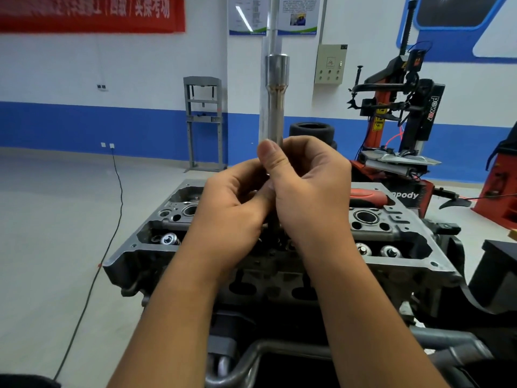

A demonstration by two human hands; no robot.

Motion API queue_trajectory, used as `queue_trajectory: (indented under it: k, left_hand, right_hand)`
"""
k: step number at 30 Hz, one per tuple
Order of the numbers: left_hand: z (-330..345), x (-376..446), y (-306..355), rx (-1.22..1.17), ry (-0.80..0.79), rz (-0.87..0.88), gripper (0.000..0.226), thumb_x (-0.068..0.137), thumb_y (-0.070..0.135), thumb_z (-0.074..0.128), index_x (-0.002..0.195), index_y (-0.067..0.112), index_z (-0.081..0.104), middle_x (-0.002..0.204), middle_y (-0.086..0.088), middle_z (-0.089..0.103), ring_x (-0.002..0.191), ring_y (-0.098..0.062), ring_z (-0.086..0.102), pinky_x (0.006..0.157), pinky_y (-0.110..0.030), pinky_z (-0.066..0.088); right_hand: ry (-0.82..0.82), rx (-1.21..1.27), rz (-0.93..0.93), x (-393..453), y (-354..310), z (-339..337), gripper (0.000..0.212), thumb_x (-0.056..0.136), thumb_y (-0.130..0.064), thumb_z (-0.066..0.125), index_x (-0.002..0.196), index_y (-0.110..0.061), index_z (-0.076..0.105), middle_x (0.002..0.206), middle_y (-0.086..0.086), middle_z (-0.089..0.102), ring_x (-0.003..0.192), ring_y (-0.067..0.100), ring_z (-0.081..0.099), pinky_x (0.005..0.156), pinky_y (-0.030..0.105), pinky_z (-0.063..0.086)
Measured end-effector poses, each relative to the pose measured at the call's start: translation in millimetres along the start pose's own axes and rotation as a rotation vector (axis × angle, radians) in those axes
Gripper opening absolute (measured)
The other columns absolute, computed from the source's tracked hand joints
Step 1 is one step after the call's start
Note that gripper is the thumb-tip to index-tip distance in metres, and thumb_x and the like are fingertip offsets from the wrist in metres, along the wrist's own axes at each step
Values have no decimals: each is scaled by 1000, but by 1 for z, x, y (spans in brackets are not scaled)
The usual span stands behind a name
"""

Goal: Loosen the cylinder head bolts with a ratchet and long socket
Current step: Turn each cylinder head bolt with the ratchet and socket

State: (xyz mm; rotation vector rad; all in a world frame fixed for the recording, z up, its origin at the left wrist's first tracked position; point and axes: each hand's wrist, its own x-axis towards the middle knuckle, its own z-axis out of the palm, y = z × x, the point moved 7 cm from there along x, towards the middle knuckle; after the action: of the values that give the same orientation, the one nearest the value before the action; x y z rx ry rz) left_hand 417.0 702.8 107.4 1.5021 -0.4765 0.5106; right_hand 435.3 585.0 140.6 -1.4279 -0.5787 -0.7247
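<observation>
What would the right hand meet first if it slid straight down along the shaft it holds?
Probably the cylinder head: the right hand grips the long socket just above it; depth is unclear.

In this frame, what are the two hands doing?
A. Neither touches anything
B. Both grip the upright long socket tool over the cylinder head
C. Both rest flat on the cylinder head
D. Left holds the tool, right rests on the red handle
B: the left hand and right hand both wrap the vertical long socket tool above the cylinder head.
</observation>
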Motion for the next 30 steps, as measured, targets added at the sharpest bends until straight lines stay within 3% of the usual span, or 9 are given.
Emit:
queue_trajectory:
  k: [3, 7, 10, 14, 17, 19, 22, 25, 30]
  left_hand:
    - [0, 1, 0, -51, -66, 2, 26, 106, 13, 55, 126, 19, 71, 115, -2, 79, 111, -22, 75, 92, -39, 63]
    - [-8, 3, 0, 46, 129, 69, 26, 97, 1, 70, 117, 16, 76, 102, 1, 82, 97, -17, 79, 82, -35, 65]
    - [-6, 2, 0, 91, 234, 72, 25, 92, -2, 74, 107, 18, 80, 93, 2, 82, 89, -19, 79, 81, -46, 66]
    - [-6, 1, 2, 151, 244, 88, 18, 96, 9, 74, 107, 22, 80, 93, 1, 82, 88, -20, 79, 79, -48, 66]
    - [3, 2, -1, 9, -61, -12, 25, 109, 14, 55, 124, 21, 74, 111, -3, 80, 105, -22, 77, 86, -39, 63]
    - [3, 2, -2, -38, -136, -51, 28, 111, 16, 50, 128, 20, 72, 116, -5, 79, 111, -24, 75, 90, -41, 62]
    - [-3, 5, -1, 53, 16, 6, 24, 106, 9, 57, 121, 18, 74, 109, -1, 81, 105, -20, 77, 91, -45, 63]
    - [-2, 4, 1, 97, 142, 49, 25, 102, 4, 65, 109, 23, 78, 99, 6, 82, 96, -11, 78, 84, -33, 65]
    - [-4, -2, 6, 193, 226, 116, 24, 99, 4, 67, 105, 24, 80, 92, 6, 82, 87, -12, 79, 75, -35, 65]
  right_hand:
    - [-94, -24, -22, -1, -4, 8, 14, 98, -26, 71, 87, -17, 72, 77, -8, 72, 75, 9, 70, 73, 34, 59]
    - [-130, 61, 33, -1, 0, 12, 24, 102, -26, 60, 93, -10, 75, 85, 3, 76, 83, 18, 73, 79, 48, 62]
    - [-110, 117, 99, -1, 4, 12, 18, 97, -29, 69, 89, -14, 74, 84, 5, 76, 82, 24, 75, 79, 54, 62]
    - [-28, 35, 80, -1, 4, 3, 19, 86, -31, 85, 84, -19, 70, 78, -2, 75, 74, 14, 74, 73, 43, 64]
    - [-23, 24, 34, -1, 1, 3, 19, 90, -28, 82, 78, -21, 68, 75, -3, 73, 69, 11, 72, 67, 32, 62]
    - [-31, 31, 22, -1, 0, 4, 20, 92, -27, 78, 76, -22, 67, 72, -6, 71, 65, 8, 69, 61, 24, 57]
    - [-61, 42, 48, 0, 3, 7, 17, 94, -28, 75, 80, -21, 69, 73, -6, 72, 69, 10, 70, 65, 29, 58]
    - [-55, 52, 64, -1, 7, 6, 18, 91, -30, 79, 78, -23, 68, 72, -4, 72, 69, 13, 71, 66, 32, 60]
    - [-53, 45, 54, -1, 5, 5, 17, 91, -29, 79, 79, -23, 70, 73, -6, 74, 68, 11, 74, 64, 33, 62]
